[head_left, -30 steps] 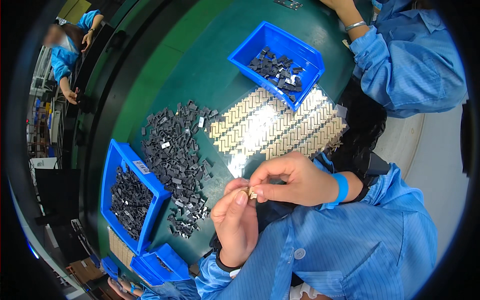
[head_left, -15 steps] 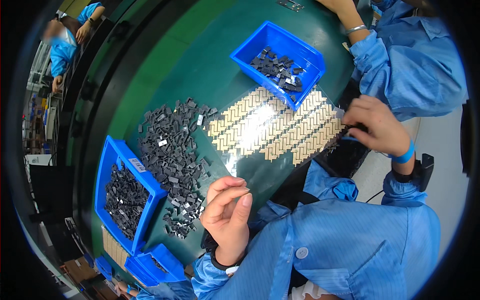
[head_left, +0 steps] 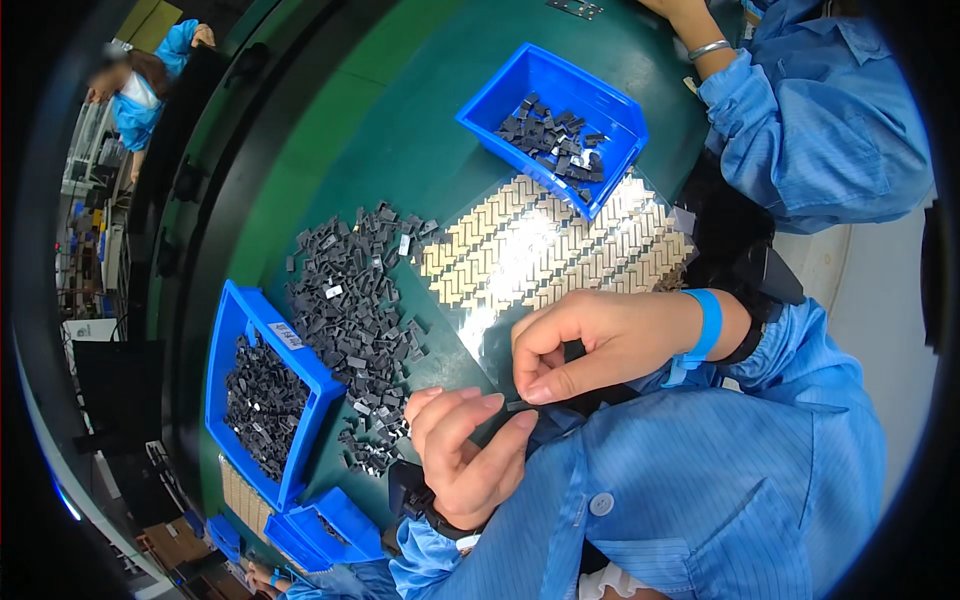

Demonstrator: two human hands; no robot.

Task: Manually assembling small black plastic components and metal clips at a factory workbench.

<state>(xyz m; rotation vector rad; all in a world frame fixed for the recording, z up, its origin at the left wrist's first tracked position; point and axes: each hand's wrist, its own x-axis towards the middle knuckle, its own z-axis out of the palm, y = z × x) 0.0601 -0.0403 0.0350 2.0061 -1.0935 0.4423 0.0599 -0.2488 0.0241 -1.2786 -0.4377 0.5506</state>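
Note:
My right hand [head_left: 610,345] is closed in a pinch on a small black part [head_left: 520,406], held low in front of my chest. Just left of it, my left hand [head_left: 465,455] is half curled with thumb and index finger apart. Its fingertips are beside the part; whether they touch it I cannot tell. Beyond my hands lies a clear sheet [head_left: 470,335] carrying slanting rows of small gold-coloured pieces [head_left: 480,250], with glare across its middle. To the left is a loose pile of small black parts [head_left: 355,300] on the green table [head_left: 400,130].
A blue bin [head_left: 570,75] with black parts rests on the sheet's far edge. Another blue bin [head_left: 320,375], fuller, stands left of the pile, with a smaller blue bin [head_left: 345,520] nearer. A co-worker's sleeve [head_left: 750,120] reaches over the table at upper right.
My right hand has come from the sheet's right edge to my left hand, and a small black part now shows at its fingertips. My left thumb and index finger have spread.

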